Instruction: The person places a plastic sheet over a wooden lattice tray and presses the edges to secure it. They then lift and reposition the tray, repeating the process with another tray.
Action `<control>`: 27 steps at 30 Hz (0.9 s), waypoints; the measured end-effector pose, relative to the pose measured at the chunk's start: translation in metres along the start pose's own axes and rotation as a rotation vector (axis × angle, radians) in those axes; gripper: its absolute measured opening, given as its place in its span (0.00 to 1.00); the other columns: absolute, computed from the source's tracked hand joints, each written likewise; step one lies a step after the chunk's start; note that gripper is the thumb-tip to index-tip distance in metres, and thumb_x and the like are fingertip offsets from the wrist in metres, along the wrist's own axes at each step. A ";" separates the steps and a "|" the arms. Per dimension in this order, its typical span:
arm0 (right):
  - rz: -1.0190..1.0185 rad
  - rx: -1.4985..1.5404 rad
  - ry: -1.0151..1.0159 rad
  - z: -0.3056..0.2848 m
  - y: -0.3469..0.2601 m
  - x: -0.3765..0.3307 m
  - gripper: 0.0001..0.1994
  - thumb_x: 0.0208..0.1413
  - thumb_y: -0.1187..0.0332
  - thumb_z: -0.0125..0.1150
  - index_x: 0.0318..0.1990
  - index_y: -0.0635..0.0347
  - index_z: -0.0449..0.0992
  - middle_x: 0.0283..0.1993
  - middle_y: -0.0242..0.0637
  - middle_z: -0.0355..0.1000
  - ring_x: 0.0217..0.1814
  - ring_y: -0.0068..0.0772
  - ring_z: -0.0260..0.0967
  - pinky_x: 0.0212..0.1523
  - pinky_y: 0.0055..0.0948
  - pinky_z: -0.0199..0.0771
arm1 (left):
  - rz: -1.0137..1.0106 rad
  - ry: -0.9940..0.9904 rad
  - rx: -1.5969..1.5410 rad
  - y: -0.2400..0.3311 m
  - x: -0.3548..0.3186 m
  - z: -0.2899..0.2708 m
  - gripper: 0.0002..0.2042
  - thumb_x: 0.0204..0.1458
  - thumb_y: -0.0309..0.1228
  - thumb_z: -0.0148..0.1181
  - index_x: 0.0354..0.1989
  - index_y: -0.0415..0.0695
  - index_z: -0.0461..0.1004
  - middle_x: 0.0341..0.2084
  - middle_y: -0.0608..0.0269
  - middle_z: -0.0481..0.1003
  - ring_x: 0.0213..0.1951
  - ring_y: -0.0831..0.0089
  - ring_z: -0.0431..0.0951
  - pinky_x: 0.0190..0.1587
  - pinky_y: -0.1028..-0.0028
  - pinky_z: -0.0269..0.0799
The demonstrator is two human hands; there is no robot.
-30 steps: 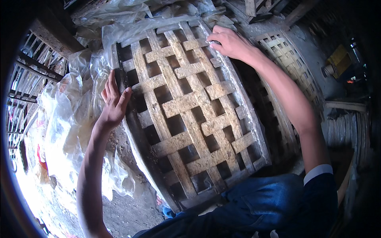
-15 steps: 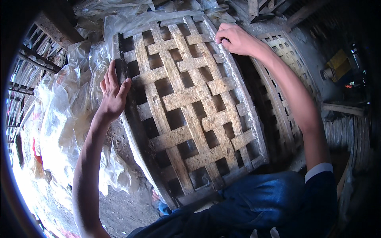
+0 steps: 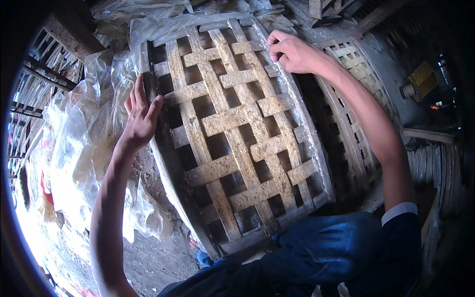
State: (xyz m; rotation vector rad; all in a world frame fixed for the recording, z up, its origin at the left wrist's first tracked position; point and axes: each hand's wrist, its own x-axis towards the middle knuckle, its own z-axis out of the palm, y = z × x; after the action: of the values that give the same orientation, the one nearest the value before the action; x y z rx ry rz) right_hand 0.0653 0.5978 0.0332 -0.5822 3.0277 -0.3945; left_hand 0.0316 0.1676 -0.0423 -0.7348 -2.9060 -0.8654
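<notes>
A wooden rack [image 3: 227, 121] with a lattice of woven flat slats lies tilted in front of me, its near end by my lap. Pale, crusty residue coats the slats and the right rail [image 3: 308, 121]. My left hand [image 3: 142, 111] rests against the upper left rail [image 3: 146, 62], fingers stretched along its outer side and thumb apart at its edge. At the upper right rail, my right hand [image 3: 292, 52] is closed, fingers curled and tips pinched down at the wood. Whatever may be between those fingertips is hidden.
Crumpled clear plastic sheeting [image 3: 94, 133] is heaped on the left and behind the rack. A second lattice rack [image 3: 354, 69] leans on the right. A yellow machine part [image 3: 422, 81] stands farther right. A wooden post [image 3: 74, 34] is at the upper left.
My right hand has shifted slightly down along the right rail, and its fingers are posed a little differently. The left hand and the rack stay almost the same.
</notes>
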 end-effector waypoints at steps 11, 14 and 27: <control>-0.019 -0.001 -0.050 -0.003 0.004 -0.003 0.14 0.43 0.86 0.50 0.37 0.64 0.77 0.59 0.42 0.64 0.57 0.43 0.71 0.55 0.36 0.72 | 0.026 0.013 0.000 -0.009 0.002 0.005 0.39 0.65 0.50 0.45 0.77 0.43 0.38 0.71 0.41 0.51 0.72 0.47 0.49 0.74 0.55 0.36; 0.002 0.009 -0.068 0.002 0.001 -0.011 0.19 0.45 0.85 0.50 0.44 0.61 0.80 0.63 0.42 0.63 0.64 0.46 0.68 0.65 0.39 0.70 | 0.038 0.018 0.001 -0.011 0.003 0.005 0.39 0.65 0.50 0.45 0.77 0.43 0.38 0.71 0.41 0.51 0.72 0.48 0.49 0.73 0.55 0.35; -0.126 0.036 -0.110 -0.009 0.018 -0.015 0.17 0.50 0.78 0.63 0.49 0.56 0.82 0.70 0.41 0.63 0.65 0.46 0.69 0.66 0.42 0.69 | 0.038 0.001 -0.015 -0.006 0.002 0.001 0.39 0.65 0.49 0.45 0.76 0.42 0.37 0.71 0.40 0.51 0.72 0.46 0.49 0.73 0.55 0.35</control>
State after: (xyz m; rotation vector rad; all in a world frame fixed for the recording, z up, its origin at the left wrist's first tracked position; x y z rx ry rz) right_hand 0.0725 0.6216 0.0374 -0.7684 2.8822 -0.4058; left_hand 0.0275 0.1642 -0.0464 -0.7883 -2.8776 -0.8846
